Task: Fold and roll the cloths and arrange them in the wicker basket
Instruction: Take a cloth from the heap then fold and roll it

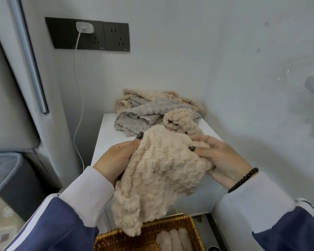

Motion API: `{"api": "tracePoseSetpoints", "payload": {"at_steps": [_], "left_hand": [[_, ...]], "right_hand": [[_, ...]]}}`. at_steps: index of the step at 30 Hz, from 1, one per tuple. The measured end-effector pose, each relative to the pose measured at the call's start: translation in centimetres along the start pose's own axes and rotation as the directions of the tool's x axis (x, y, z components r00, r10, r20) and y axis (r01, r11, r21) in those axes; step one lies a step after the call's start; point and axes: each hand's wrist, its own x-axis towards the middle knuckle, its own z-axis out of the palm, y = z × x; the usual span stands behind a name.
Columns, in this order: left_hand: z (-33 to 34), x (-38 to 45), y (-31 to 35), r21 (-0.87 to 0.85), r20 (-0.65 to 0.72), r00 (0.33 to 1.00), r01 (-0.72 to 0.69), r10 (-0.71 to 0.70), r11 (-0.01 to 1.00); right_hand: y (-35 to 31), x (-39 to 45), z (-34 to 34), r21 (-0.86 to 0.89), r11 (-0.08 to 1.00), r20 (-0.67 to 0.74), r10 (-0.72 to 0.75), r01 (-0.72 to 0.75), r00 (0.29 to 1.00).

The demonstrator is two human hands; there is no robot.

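White walls meet behind a white cabinet top, with a heap of grey and beige cloths at 12 o'clock. My left hand at 9 o'clock and my right hand at 3 o'clock both pinch the beige cloth, which hides my palms and most fingers. At 6 o'clock the wicker basket, cut off by the frame edge, holds rolled cloths, partly visible.
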Motion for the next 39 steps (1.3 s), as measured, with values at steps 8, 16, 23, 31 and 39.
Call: {"api": "tracePoseSetpoints", "payload": {"at_steps": [8,16,23,31,39], "left_hand": [[-0.9,0.7,-0.5,-0.097,-0.077,0.996,0.031,-0.039,0.995],[-1.0,1.2,-0.8,-0.206,0.098,0.981,0.184,-0.167,0.961],[0.1,1.2,-0.3,-0.26,-0.063,0.995,0.065,-0.084,0.963],[-2.0,2.1,-1.4,0.023,-0.385,0.909,-0.16,0.157,0.987],[-6.0,2.9,-2.1,0.205,-0.459,0.886,0.024,0.074,0.978]], "right_hand": [[-1.5,1.2,-2.4,0.14,0.984,0.052,-0.12,0.112,0.991],[-1.5,1.6,-3.5,-0.156,0.984,0.104,0.103,-0.086,0.989],[-1.5,2.4,-3.3,-0.163,0.987,-0.052,-0.009,0.001,0.999],[-0.4,4.4,-3.6,-0.522,0.852,-0.146,-0.14,0.044,0.979],[-0.2,5.0,-2.9,-0.75,0.661,-0.206,-0.281,0.033,0.937]]}}
